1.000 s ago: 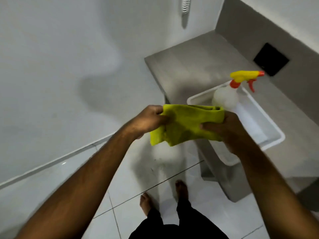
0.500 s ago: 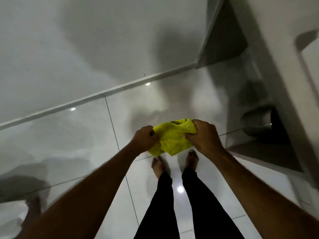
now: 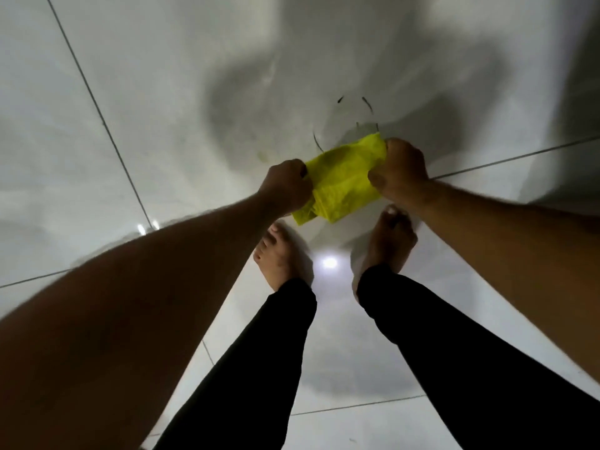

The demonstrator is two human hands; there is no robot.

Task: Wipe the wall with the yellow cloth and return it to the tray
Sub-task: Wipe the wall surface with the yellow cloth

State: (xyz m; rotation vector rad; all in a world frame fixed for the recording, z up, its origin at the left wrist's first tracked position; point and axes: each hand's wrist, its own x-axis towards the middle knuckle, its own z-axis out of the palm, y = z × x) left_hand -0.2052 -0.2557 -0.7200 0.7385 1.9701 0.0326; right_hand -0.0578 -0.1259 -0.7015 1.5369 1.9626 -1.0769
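A: Two bare hands, both closed on one crumpled bright yellow cloth (image 3: 342,181). The left hand (image 3: 287,186) has its fingers curled tight around the cloth's left edge; the right hand (image 3: 401,172) is fisted over the right edge, thumb pressed against the fabric.

B: Where is the cloth, exactly?

A: Stretched between the two fists, held in the air above the glossy white tiled floor (image 3: 130,108), with its lower corner hanging down toward the near side.

B: Anything beneath it?

A: Two bare feet in black trousers: the left foot (image 3: 281,258) and the right foot (image 3: 391,243) stand apart on the tiles, nearer than the cloth. A few dark curved marks (image 3: 367,103) lie on the floor just beyond the cloth, on the far side.

B: And the wall or tray?

A: I cannot tell from this view.
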